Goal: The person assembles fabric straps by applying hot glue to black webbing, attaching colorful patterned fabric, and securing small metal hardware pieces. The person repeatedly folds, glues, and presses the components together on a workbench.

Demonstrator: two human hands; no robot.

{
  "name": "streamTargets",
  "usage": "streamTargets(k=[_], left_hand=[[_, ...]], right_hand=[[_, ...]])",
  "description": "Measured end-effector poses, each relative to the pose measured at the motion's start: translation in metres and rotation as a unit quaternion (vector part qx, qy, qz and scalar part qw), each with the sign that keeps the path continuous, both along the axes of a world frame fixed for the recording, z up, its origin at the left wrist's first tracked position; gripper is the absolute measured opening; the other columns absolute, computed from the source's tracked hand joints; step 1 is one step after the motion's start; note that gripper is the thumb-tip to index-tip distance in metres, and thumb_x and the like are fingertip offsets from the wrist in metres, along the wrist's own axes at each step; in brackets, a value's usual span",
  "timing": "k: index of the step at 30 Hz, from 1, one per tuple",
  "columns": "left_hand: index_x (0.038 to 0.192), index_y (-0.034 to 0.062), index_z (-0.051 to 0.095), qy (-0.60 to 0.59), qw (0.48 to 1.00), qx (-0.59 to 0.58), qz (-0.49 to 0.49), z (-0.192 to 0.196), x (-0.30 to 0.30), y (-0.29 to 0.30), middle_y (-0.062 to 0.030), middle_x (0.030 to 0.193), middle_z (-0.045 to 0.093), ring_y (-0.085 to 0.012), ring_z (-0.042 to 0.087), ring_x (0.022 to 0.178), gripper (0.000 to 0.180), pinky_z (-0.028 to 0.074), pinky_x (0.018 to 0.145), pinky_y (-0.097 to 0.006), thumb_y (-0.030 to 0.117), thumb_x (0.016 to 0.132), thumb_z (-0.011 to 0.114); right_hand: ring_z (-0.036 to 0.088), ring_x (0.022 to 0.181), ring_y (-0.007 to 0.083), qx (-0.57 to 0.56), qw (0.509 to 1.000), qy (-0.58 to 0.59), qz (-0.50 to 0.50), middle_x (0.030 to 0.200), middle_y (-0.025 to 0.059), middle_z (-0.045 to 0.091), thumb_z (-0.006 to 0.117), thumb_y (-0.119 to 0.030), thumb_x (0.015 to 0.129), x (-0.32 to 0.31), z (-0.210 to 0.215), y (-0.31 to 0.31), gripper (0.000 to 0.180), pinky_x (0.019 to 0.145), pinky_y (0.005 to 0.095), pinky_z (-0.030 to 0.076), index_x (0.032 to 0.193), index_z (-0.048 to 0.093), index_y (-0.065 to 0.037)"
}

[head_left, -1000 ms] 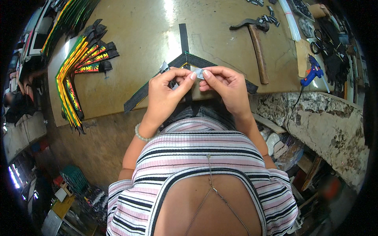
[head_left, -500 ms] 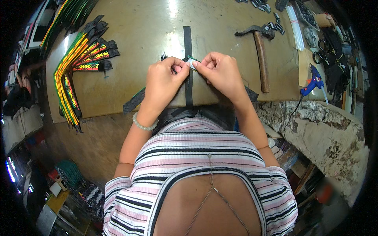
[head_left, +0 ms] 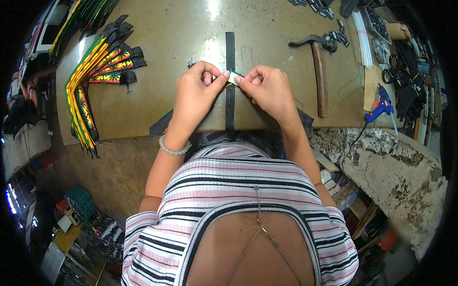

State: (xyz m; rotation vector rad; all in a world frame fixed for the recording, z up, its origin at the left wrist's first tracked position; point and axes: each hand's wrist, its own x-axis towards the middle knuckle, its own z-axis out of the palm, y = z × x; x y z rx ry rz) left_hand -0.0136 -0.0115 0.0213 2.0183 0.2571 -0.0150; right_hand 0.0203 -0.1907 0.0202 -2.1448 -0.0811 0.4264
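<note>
Both my hands are pinched close together over the worktable, at the bend of a dark strap with green and yellow edging. At their fingertips a small white piece point(head_left: 233, 77) lies on the strap; whether it is tape or a label I cannot tell. My left hand point(head_left: 194, 93) grips the bend from the left, my right hand point(head_left: 268, 91) from the right. The strap's black left end point(head_left: 161, 123) and right end point(head_left: 304, 118) show past my wrists. Under the bend, a straight black strip point(head_left: 230, 47) runs toward my body.
A pile of patterned bent straps point(head_left: 78, 95) lies at left. At right are a hammer point(head_left: 320, 78), small black clips point(head_left: 338, 33), a blue glue gun point(head_left: 380, 105), white sticks point(head_left: 362, 40) and black scissors point(head_left: 391, 69). The table's near edge point(head_left: 114, 139) runs before me.
The white piece shows more fully between my fingertips, and my hands have parted slightly. The view has shifted a little; the table things lie as before.
</note>
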Motion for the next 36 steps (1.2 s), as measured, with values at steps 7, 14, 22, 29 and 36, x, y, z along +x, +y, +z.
streamTargets(k=[7, 14, 22, 29, 36], left_hand=[[0.097, 0.0070, 0.065, -0.057, 0.988, 0.098, -0.109, 0.013, -0.029, 0.024, -0.0039, 0.068, 0.050, -0.0162, 0.051, 0.060, 0.020, 0.044, 0.058, -0.030, 0.011, 0.081, 0.077], [0.094, 0.0048, 0.067, -0.129, 0.972, 0.128, -0.148, -0.001, -0.025, 0.009, -0.0048, 0.071, 0.054, -0.0157, 0.053, 0.064, 0.022, 0.044, 0.059, -0.029, 0.006, 0.076, 0.079], [0.088, 0.0087, 0.070, -0.166, 0.971, 0.118, -0.125, -0.005, -0.019, 0.006, -0.0038, 0.069, 0.056, -0.0166, 0.056, 0.060, 0.014, 0.046, 0.057, -0.030, 0.012, 0.077, 0.078], [0.087, 0.0071, 0.072, -0.058, 0.988, 0.133, -0.051, -0.003, -0.007, 0.000, -0.0053, 0.063, 0.054, -0.0209, 0.056, 0.059, 0.019, 0.045, 0.056, -0.035, 0.024, 0.080, 0.076], [0.087, 0.0070, 0.071, -0.016, 0.990, 0.138, -0.023, -0.001, -0.002, -0.003, -0.0079, 0.064, 0.056, -0.0248, 0.059, 0.061, 0.022, 0.046, 0.057, -0.038, 0.026, 0.078, 0.078]], right_hand=[[0.056, 0.050, 0.0075, 0.022, 0.999, -0.026, 0.002, 0.057, 0.0027, 0.062, 0.079, -0.024, 0.083, 0.000, -0.005, 0.000, 0.029, 0.046, 0.0250, 0.042, 0.075, 0.068, 0.002], [0.068, 0.062, 0.0263, 0.019, 1.000, -0.003, 0.005, 0.067, 0.0150, 0.067, 0.078, -0.029, 0.079, 0.001, -0.005, -0.002, 0.030, 0.060, 0.0364, 0.052, 0.076, 0.070, 0.000], [0.068, 0.062, 0.0273, 0.015, 1.000, -0.013, 0.009, 0.067, 0.0153, 0.068, 0.078, -0.029, 0.078, 0.001, -0.007, -0.002, 0.030, 0.061, 0.0369, 0.052, 0.075, 0.070, 0.000], [0.061, 0.053, 0.0143, 0.016, 0.999, -0.025, 0.015, 0.060, 0.0071, 0.063, 0.077, -0.022, 0.082, 0.002, -0.007, -0.001, 0.026, 0.050, 0.0291, 0.046, 0.074, 0.067, 0.001], [0.067, 0.070, 0.0346, -0.035, 0.993, -0.114, 0.024, 0.072, 0.0155, 0.063, 0.076, -0.016, 0.078, -0.011, 0.016, 0.001, 0.025, 0.064, 0.0419, 0.052, 0.096, 0.066, -0.002]])
